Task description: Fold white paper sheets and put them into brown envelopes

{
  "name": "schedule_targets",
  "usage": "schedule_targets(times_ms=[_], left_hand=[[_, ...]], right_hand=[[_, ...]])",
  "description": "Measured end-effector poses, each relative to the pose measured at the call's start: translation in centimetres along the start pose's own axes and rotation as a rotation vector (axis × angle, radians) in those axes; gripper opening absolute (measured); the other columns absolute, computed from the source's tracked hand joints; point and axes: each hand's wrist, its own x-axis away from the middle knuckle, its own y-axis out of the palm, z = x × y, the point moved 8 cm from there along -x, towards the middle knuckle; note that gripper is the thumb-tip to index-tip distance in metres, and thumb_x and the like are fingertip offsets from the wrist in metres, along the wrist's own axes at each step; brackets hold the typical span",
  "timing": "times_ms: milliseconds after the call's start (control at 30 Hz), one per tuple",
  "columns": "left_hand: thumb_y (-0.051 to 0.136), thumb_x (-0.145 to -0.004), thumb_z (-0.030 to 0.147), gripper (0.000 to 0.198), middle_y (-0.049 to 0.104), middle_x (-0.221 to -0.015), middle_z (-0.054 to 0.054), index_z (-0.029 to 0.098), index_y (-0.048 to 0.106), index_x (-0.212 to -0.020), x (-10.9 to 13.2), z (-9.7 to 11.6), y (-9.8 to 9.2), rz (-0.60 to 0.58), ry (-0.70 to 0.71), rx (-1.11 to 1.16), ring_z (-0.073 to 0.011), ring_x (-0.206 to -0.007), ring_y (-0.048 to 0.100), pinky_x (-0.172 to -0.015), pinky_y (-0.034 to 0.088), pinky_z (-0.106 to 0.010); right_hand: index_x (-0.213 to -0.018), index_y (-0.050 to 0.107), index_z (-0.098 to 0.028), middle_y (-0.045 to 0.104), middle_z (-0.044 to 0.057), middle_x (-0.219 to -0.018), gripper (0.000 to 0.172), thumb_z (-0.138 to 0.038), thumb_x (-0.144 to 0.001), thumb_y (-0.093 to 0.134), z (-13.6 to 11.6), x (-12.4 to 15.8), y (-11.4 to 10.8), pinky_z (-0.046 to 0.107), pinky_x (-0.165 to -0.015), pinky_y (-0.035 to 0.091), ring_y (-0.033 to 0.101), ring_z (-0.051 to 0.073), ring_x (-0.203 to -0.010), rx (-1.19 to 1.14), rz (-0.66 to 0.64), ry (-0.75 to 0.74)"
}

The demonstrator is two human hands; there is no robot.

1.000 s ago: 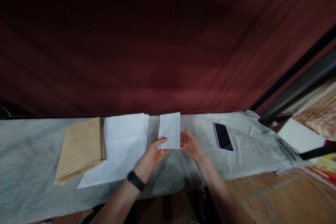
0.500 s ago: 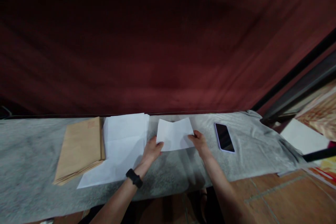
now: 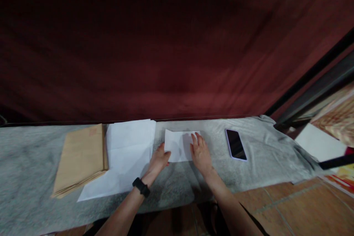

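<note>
A small folded white paper (image 3: 178,145) lies flat on the grey cloth-covered table (image 3: 33,162). My left hand (image 3: 159,159), with a black wristband, holds the paper's left edge with curled fingers. Over the paper's right part my right hand (image 3: 199,152) lies flat, fingers stretched out and pressing down. Just left of my left hand sits a stack of larger white sheets (image 3: 124,155). Further left lies a pile of brown envelopes (image 3: 80,158).
A dark phone (image 3: 235,144) lies face up on the cloth to the right of my hands. A dark red curtain (image 3: 166,44) hangs behind the table. At the far right are black bars (image 3: 312,81), a white sheet (image 3: 318,143) and a tiled floor (image 3: 290,206).
The paper was held upright in my left hand, then was lowered to the table and spread out. My right hand moved onto it and now presses it flat.
</note>
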Motion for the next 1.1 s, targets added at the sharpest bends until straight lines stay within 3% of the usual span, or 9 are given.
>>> schedule_targets(times_ms=[100, 233, 433, 700, 867, 1000, 1100], left_hand=[[0.065, -0.074, 0.018, 0.024, 0.07, -0.08, -0.008, 0.016, 0.065, -0.097, -0.4, -0.4, -0.1, 0.03, -0.007, 0.044, -0.0171, -0.051, 0.058, -0.044, 0.042, -0.025], [0.059, -0.079, 0.018, 0.026, 0.072, -0.087, -0.01, 0.016, 0.063, -0.104, -0.9, -1.0, 0.1, 0.016, -0.034, 0.003, -0.0171, -0.053, 0.061, -0.044, 0.043, -0.024], [0.059, -0.08, 0.018, 0.027, 0.067, -0.063, -0.002, 0.016, 0.064, -0.107, -1.1, -2.0, 0.0, -0.025, -0.162, 0.064, -0.0176, -0.045, 0.06, -0.044, 0.043, -0.025], [0.06, -0.08, 0.02, 0.022, 0.066, -0.064, -0.002, 0.016, 0.063, -0.102, -0.8, -1.7, -0.1, 0.001, -0.208, 0.119, -0.0176, -0.046, 0.061, -0.044, 0.048, -0.027], [0.062, -0.08, 0.02, 0.015, 0.065, -0.059, 0.0, 0.018, 0.061, -0.094, -0.7, -1.3, -0.2, -0.052, -0.225, 0.184, -0.0157, -0.046, 0.061, -0.043, 0.049, -0.024], [0.062, -0.081, 0.019, 0.011, 0.067, -0.062, 0.0, 0.018, 0.059, -0.092, -0.6, -1.3, -0.2, -0.118, -0.25, 0.231, -0.0141, -0.044, 0.061, -0.043, 0.047, -0.022], [0.062, -0.082, 0.018, 0.01, 0.068, -0.063, -0.001, 0.017, 0.06, -0.091, -0.5, -1.3, -0.1, -0.148, -0.262, 0.28, -0.0131, -0.044, 0.061, -0.042, 0.046, -0.021]], right_hand=[[-0.15, 0.041, -0.021, 0.04, 0.011, -0.157, 0.049, -0.03, -0.102, 0.039, -3.1, 0.8, 2.3, 0.047, -0.115, 0.034, 0.036, 0.027, -0.143, 0.006, -0.097, -0.198], [-0.151, 0.04, -0.023, 0.038, 0.01, -0.158, 0.051, -0.039, -0.103, 0.041, -3.5, 1.4, 3.7, 0.049, -0.118, 0.029, 0.034, 0.027, -0.146, 0.057, -0.119, -0.22], [-0.151, 0.042, -0.022, 0.037, 0.012, -0.158, 0.051, -0.04, -0.102, 0.043, -0.4, 0.7, 2.8, 0.048, -0.117, 0.029, 0.036, 0.029, -0.145, 0.116, -0.062, -0.107], [-0.151, 0.042, -0.017, 0.035, 0.016, -0.158, 0.056, -0.043, -0.102, 0.043, 3.3, 0.8, 2.1, 0.052, -0.117, 0.029, 0.037, 0.032, -0.144, 0.116, -0.047, -0.02], [-0.151, 0.04, -0.012, 0.039, 0.019, -0.155, 0.06, -0.045, -0.101, 0.042, 4.7, 0.9, 1.7, 0.054, -0.117, 0.028, 0.036, 0.032, -0.144, 0.104, -0.025, 0.017], [-0.15, 0.039, -0.007, 0.037, 0.022, -0.155, 0.061, -0.043, -0.102, 0.04, 4.2, 0.9, 0.5, 0.058, -0.117, 0.027, 0.034, 0.035, -0.145, 0.099, 0.001, 0.032], [-0.155, 0.029, -0.01, 0.03, 0.018, -0.16, 0.067, -0.047, -0.1, 0.043, 1.1, 1.2, -0.1, 0.056, -0.119, 0.025, 0.028, 0.033, -0.148, 0.046, -0.062, -0.107]])
